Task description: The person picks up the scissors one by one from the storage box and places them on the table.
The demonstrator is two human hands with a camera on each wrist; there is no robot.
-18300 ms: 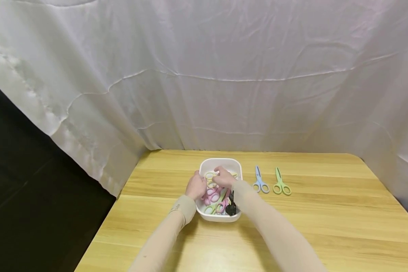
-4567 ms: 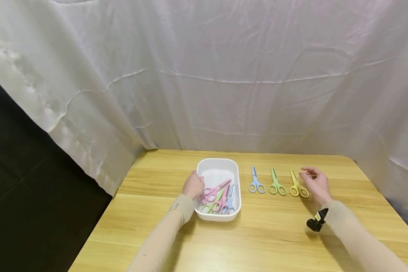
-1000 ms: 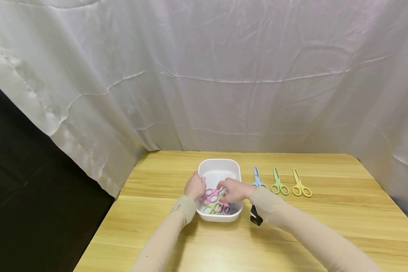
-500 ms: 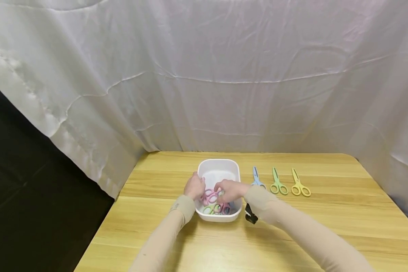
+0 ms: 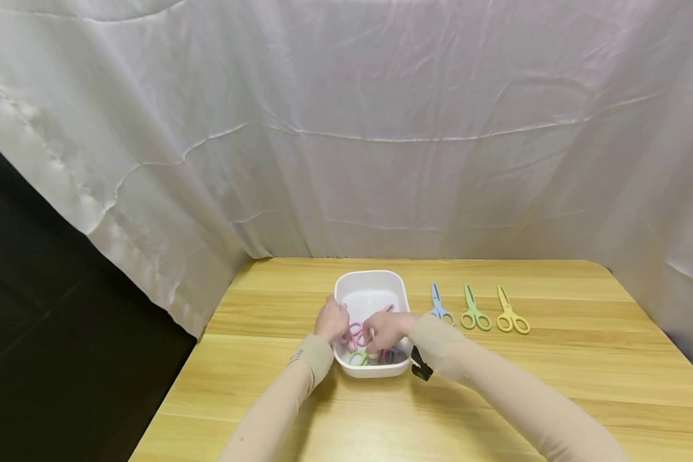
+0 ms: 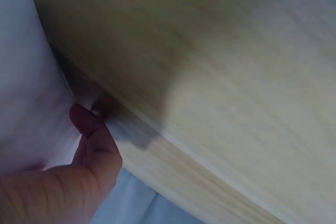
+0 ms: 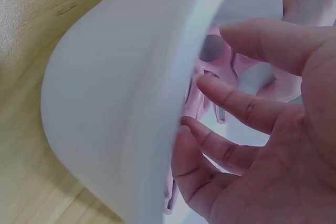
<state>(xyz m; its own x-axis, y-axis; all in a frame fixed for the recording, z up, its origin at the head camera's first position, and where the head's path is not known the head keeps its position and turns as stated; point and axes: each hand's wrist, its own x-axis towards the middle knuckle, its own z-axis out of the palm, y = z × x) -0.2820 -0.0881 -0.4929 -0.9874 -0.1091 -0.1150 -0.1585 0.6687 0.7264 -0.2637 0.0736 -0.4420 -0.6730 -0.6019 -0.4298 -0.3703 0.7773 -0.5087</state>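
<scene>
My left hand point(image 5: 331, 319) grips the left rim of a white plastic bin point(image 5: 369, 276); in the left wrist view its thumb point(image 6: 97, 145) lies against the outer wall. Inside the bin's near half lie pink scissors point(image 5: 355, 335) and a green-handled pair point(image 5: 358, 359), partly overlapped. My right hand point(image 5: 385, 329) reaches in from the right, over the pile. Its fingers are spread and loosely bent in the right wrist view, close to pink scissors point(image 7: 226, 61), with nothing seen pinched between them. The hand hides part of the pile.
Right of the bin, blue scissors point(image 5: 436, 296), green scissors point(image 5: 470, 301) and yellow scissors point(image 5: 504, 301) lie in a row, blades pointing away. My right sleeve covers part of the blue handles. A pale curtain point(image 5: 381, 160) hangs behind the wooden table point(image 5: 583, 359).
Yellow scissors, in the bin at first, now lie right of the green pair. My right hand has since returned to the bin and shifted slightly nearer its front. The left hand stays on the rim.
</scene>
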